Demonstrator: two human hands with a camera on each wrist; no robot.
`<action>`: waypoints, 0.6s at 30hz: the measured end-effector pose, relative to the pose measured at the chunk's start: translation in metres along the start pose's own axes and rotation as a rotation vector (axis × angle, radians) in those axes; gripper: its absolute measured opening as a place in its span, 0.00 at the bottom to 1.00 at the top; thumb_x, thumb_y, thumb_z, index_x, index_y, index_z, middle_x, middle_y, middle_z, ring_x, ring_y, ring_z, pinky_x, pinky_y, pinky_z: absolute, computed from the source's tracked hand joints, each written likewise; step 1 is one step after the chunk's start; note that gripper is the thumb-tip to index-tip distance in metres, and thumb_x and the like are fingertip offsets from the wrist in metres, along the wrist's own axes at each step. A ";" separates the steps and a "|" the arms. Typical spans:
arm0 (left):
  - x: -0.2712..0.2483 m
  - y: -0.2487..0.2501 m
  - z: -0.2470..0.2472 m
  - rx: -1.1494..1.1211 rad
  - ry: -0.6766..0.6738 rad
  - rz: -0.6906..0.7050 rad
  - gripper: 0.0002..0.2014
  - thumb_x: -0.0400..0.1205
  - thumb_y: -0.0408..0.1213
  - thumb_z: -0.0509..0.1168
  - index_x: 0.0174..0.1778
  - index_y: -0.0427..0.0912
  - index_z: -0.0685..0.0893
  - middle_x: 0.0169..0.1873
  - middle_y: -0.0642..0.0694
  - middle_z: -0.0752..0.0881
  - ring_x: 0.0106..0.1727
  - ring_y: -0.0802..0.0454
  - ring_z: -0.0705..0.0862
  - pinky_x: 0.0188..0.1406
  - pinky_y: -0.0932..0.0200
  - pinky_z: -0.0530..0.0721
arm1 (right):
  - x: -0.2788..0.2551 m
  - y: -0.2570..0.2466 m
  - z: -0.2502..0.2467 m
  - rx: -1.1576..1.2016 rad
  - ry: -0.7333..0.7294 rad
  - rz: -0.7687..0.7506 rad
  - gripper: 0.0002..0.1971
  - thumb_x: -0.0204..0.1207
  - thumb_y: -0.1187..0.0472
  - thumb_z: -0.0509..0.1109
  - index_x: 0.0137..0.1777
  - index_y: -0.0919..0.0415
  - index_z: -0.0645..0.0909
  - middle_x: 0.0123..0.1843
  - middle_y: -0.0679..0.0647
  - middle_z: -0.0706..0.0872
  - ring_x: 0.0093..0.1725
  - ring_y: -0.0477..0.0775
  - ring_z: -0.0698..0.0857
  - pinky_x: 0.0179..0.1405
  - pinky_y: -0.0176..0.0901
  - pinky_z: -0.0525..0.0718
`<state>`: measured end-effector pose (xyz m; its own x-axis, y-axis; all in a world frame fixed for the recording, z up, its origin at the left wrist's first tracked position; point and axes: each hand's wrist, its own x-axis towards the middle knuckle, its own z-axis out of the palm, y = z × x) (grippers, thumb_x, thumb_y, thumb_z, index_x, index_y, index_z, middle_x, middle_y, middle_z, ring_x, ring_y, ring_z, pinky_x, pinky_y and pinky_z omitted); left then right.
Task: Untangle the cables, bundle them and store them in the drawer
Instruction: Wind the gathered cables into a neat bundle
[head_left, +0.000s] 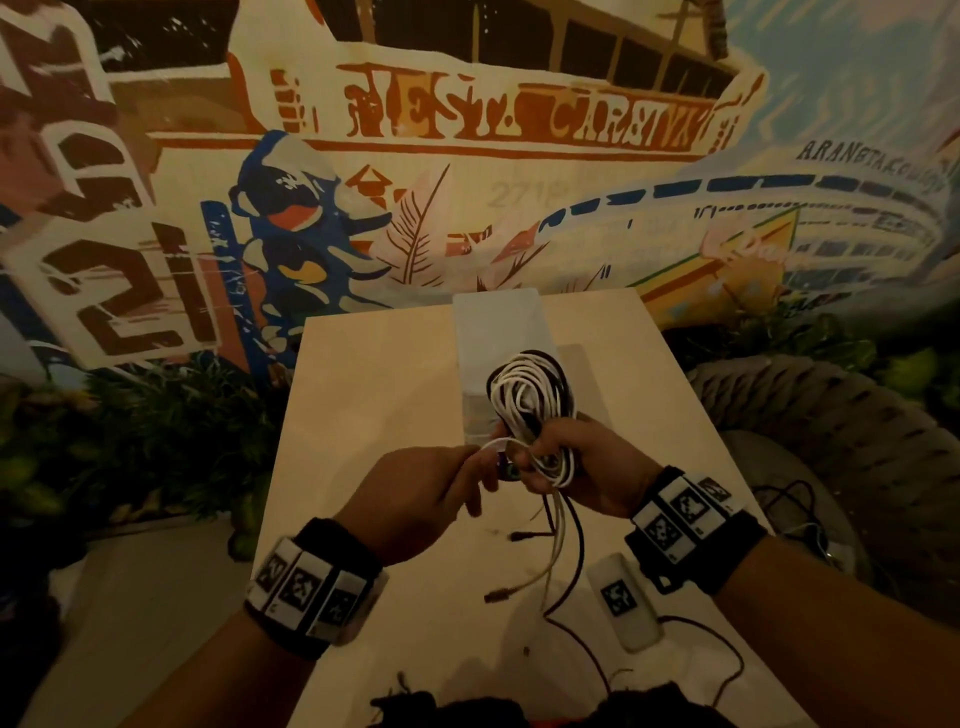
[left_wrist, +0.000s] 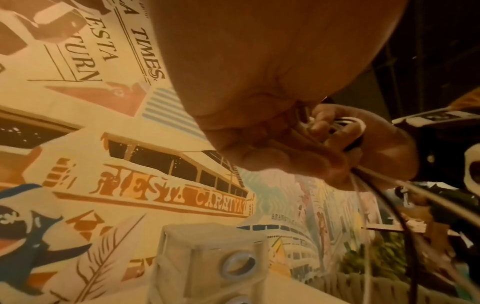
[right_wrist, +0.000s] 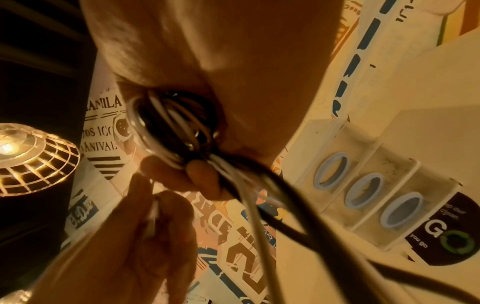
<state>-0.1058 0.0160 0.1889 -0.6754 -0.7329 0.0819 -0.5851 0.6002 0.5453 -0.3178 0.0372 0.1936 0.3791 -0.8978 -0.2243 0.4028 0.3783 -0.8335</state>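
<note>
Nearest the head camera: left hand, grip pinched on one white strand, and right hand, grip curled round the waist of the coiled black-and-white cables, both held above the bench. Loose tails with plugs hang below the coil toward the bench; the white drawer unit stands behind the coil. Risk, judged: pulling the pinched strand against the right hand's hold may tighten a snag, or the loops may spill if that hold slackens.
</note>
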 end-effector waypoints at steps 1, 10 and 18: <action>0.002 0.002 0.002 0.034 0.034 -0.019 0.29 0.90 0.61 0.37 0.40 0.57 0.82 0.29 0.56 0.86 0.32 0.58 0.83 0.39 0.62 0.81 | 0.001 0.003 0.001 -0.013 0.029 -0.013 0.20 0.69 0.71 0.61 0.61 0.77 0.78 0.36 0.59 0.80 0.30 0.49 0.77 0.27 0.40 0.72; 0.010 0.011 0.017 -0.220 -0.006 -0.262 0.27 0.91 0.58 0.39 0.40 0.62 0.83 0.31 0.61 0.84 0.34 0.62 0.80 0.41 0.53 0.77 | 0.009 0.018 0.003 -0.406 0.255 -0.190 0.06 0.79 0.61 0.72 0.48 0.62 0.88 0.36 0.66 0.86 0.36 0.62 0.86 0.46 0.63 0.86; 0.013 -0.009 0.000 -0.257 -0.096 -0.032 0.26 0.85 0.66 0.55 0.50 0.47 0.84 0.37 0.51 0.83 0.38 0.58 0.80 0.40 0.52 0.81 | 0.000 0.015 0.003 -0.058 -0.009 -0.042 0.14 0.80 0.76 0.60 0.45 0.62 0.85 0.33 0.53 0.81 0.30 0.50 0.77 0.29 0.43 0.73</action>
<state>-0.1088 0.0008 0.1850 -0.7053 -0.7088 -0.0118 -0.4821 0.4673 0.7411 -0.3091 0.0435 0.1832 0.3706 -0.9103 -0.1845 0.3695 0.3268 -0.8699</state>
